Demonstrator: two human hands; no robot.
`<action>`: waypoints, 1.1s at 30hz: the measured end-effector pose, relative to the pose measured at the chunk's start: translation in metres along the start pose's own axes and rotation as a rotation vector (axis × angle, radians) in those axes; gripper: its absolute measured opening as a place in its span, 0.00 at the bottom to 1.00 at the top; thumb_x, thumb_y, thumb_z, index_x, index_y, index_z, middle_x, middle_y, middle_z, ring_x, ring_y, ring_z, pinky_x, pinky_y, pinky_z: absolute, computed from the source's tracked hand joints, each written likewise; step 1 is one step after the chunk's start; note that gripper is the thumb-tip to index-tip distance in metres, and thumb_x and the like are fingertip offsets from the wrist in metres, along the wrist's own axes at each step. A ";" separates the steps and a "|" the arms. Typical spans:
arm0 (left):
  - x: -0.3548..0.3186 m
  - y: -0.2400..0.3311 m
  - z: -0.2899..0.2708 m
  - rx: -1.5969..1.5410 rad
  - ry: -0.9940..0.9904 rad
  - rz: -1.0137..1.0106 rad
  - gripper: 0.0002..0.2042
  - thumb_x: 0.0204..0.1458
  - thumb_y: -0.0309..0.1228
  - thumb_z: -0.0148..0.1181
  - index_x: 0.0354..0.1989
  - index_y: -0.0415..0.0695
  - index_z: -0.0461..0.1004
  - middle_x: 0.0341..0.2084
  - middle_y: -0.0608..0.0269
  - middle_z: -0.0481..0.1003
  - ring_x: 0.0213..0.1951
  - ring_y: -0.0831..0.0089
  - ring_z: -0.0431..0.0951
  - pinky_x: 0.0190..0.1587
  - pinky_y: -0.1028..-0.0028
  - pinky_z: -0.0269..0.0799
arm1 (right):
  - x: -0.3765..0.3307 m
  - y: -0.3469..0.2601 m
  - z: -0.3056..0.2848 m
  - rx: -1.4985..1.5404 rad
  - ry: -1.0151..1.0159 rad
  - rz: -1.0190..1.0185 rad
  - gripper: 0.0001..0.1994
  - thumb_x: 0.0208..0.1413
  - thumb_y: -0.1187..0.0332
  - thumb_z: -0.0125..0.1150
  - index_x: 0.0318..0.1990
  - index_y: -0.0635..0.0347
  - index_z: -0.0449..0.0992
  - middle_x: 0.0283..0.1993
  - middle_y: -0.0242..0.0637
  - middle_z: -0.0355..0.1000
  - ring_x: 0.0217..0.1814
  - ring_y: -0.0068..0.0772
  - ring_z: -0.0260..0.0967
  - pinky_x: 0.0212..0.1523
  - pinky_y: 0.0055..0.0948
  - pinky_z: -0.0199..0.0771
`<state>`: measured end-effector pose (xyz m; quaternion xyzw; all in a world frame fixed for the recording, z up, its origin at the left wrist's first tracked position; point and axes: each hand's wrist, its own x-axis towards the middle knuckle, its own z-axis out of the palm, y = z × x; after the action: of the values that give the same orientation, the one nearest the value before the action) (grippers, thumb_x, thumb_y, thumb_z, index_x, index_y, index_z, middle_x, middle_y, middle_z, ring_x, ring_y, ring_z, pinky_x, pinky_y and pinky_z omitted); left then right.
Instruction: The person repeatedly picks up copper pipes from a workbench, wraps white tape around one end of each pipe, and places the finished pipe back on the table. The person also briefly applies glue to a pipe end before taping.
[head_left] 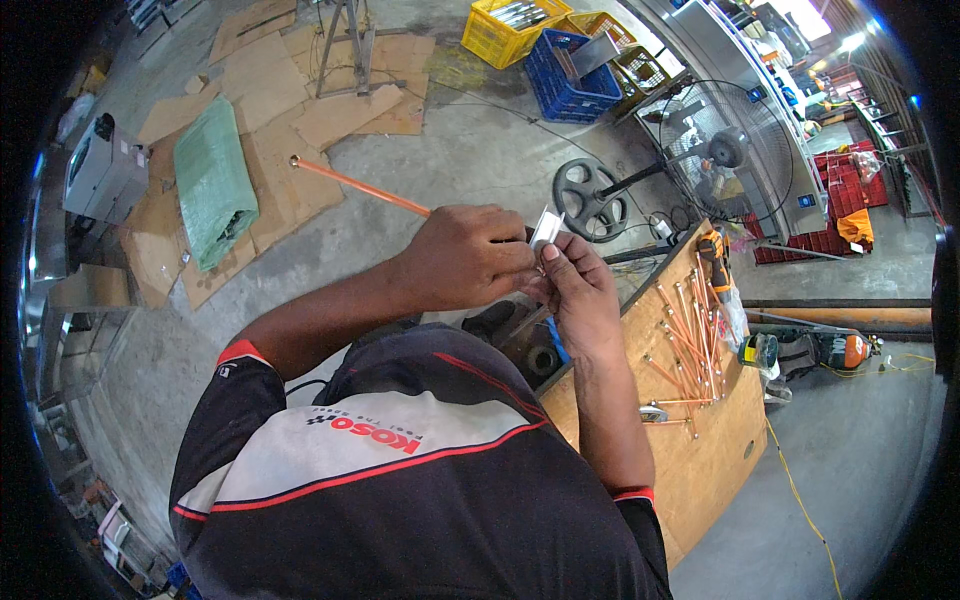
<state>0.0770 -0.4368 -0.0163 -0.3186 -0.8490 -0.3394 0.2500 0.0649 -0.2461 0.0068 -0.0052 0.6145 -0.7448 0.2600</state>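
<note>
- Left hand point(468, 258): closed round a slim copper-coloured rod point(360, 185), presumably to steady it.
- Right hand point(585, 300): thumb and fingers pinching a bright metal piece point(546, 228); from here, fingers hide whether it meets the rod.
- Rod's long axis: slanting from the left fist, knobbed end ahead-left.
- Wooden bench point(690, 490), right: similar rods point(690, 340) heaped, probably for easy reach.
- Beyond: fan point(727, 147).

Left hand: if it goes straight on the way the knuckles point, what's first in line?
Probably the silver metal piece pinched in the right hand, or that hand's fingers. The left hand looks almost against them; exact depth is unclear from this view.
</note>
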 end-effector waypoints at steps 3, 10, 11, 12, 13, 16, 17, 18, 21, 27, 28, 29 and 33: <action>0.000 0.004 0.000 -0.100 0.017 -0.065 0.09 0.41 0.34 0.72 0.26 0.46 0.77 0.25 0.64 0.74 0.28 0.63 0.78 0.28 0.65 0.72 | 0.000 0.003 -0.001 0.023 0.023 -0.035 0.11 0.67 0.70 0.51 0.52 0.64 0.71 0.43 0.32 0.74 0.41 0.18 0.74 0.40 0.21 0.78; -0.004 0.006 -0.001 -0.197 -0.048 -0.179 0.10 0.41 0.34 0.72 0.27 0.44 0.79 0.26 0.60 0.76 0.29 0.61 0.78 0.31 0.63 0.72 | -0.004 0.001 0.003 0.101 0.000 -0.160 0.12 0.60 0.76 0.53 0.51 0.64 0.70 0.56 0.41 0.73 0.47 0.23 0.73 0.47 0.26 0.76; -0.004 0.006 -0.001 -0.195 -0.067 -0.210 0.09 0.42 0.34 0.72 0.28 0.43 0.79 0.26 0.60 0.76 0.30 0.60 0.78 0.31 0.63 0.72 | -0.005 0.001 0.004 0.123 -0.021 -0.168 0.11 0.60 0.77 0.54 0.49 0.63 0.70 0.56 0.42 0.73 0.48 0.25 0.72 0.50 0.29 0.74; -0.005 0.005 -0.001 -0.192 -0.085 -0.242 0.09 0.43 0.34 0.71 0.28 0.43 0.79 0.26 0.59 0.76 0.30 0.59 0.78 0.32 0.62 0.73 | -0.006 0.001 0.004 0.145 -0.042 -0.176 0.10 0.59 0.78 0.55 0.48 0.62 0.70 0.56 0.42 0.73 0.50 0.27 0.71 0.54 0.31 0.72; -0.006 0.004 0.000 -0.189 -0.103 -0.273 0.09 0.44 0.33 0.70 0.29 0.42 0.79 0.26 0.58 0.76 0.31 0.58 0.79 0.33 0.62 0.73 | -0.007 0.002 0.003 0.125 -0.039 -0.189 0.09 0.58 0.78 0.56 0.46 0.62 0.70 0.54 0.41 0.74 0.50 0.26 0.71 0.54 0.30 0.71; -0.004 0.004 0.002 -0.120 -0.129 -0.437 0.08 0.47 0.33 0.68 0.30 0.41 0.79 0.27 0.56 0.76 0.33 0.56 0.79 0.36 0.61 0.74 | -0.007 0.011 -0.001 0.046 -0.059 -0.231 0.07 0.57 0.78 0.57 0.42 0.61 0.71 0.50 0.39 0.75 0.48 0.24 0.69 0.53 0.27 0.67; -0.005 0.002 0.004 -0.105 -0.130 -0.424 0.08 0.48 0.32 0.67 0.31 0.41 0.79 0.27 0.56 0.76 0.33 0.56 0.79 0.36 0.62 0.74 | -0.007 0.017 -0.005 0.008 -0.087 -0.245 0.06 0.56 0.78 0.57 0.41 0.61 0.71 0.48 0.37 0.75 0.48 0.22 0.69 0.53 0.26 0.66; -0.007 -0.001 0.008 -0.090 -0.131 -0.411 0.08 0.48 0.32 0.66 0.32 0.41 0.79 0.28 0.55 0.76 0.34 0.56 0.79 0.37 0.62 0.74 | -0.009 0.021 -0.008 -0.031 -0.115 -0.260 0.06 0.55 0.79 0.57 0.40 0.61 0.71 0.46 0.36 0.75 0.47 0.21 0.68 0.52 0.24 0.65; -0.009 -0.005 0.013 -0.129 -0.126 -0.443 0.08 0.50 0.31 0.65 0.36 0.41 0.81 0.30 0.54 0.76 0.35 0.57 0.79 0.38 0.63 0.74 | -0.014 0.023 -0.005 -0.091 -0.108 -0.301 0.09 0.52 0.80 0.56 0.41 0.62 0.73 0.42 0.33 0.75 0.43 0.21 0.67 0.48 0.24 0.67; 0.000 -0.011 -0.004 -0.320 -0.102 -0.477 0.10 0.55 0.34 0.61 0.38 0.41 0.82 0.29 0.54 0.76 0.33 0.57 0.78 0.38 0.63 0.72 | -0.033 0.029 -0.009 -0.478 -0.126 -0.211 0.14 0.47 0.80 0.55 0.43 0.65 0.74 0.42 0.34 0.74 0.44 0.22 0.70 0.47 0.24 0.68; 0.001 -0.010 -0.005 -0.378 -0.126 -0.500 0.10 0.56 0.35 0.61 0.38 0.41 0.82 0.29 0.54 0.76 0.33 0.58 0.78 0.38 0.64 0.72 | -0.030 0.035 -0.012 -0.544 -0.095 -0.271 0.16 0.46 0.80 0.53 0.45 0.67 0.74 0.41 0.34 0.75 0.43 0.23 0.70 0.46 0.25 0.70; 0.001 -0.011 -0.005 -0.405 -0.142 -0.501 0.10 0.56 0.35 0.62 0.38 0.40 0.82 0.29 0.55 0.76 0.34 0.61 0.78 0.38 0.66 0.72 | -0.031 0.035 -0.016 -0.560 -0.095 -0.252 0.16 0.45 0.79 0.54 0.45 0.67 0.74 0.41 0.35 0.75 0.42 0.24 0.71 0.46 0.25 0.70; 0.003 -0.008 -0.003 -0.488 -0.182 -0.543 0.11 0.56 0.34 0.63 0.38 0.39 0.81 0.30 0.57 0.77 0.34 0.70 0.77 0.39 0.70 0.72 | -0.030 0.031 -0.021 -0.673 -0.096 -0.262 0.17 0.43 0.75 0.57 0.44 0.67 0.75 0.40 0.37 0.75 0.40 0.27 0.71 0.45 0.27 0.70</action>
<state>0.0698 -0.4422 -0.0160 -0.1609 -0.8154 -0.5561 -0.0091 0.0955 -0.2185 -0.0177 -0.2042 0.8063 -0.5269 0.1746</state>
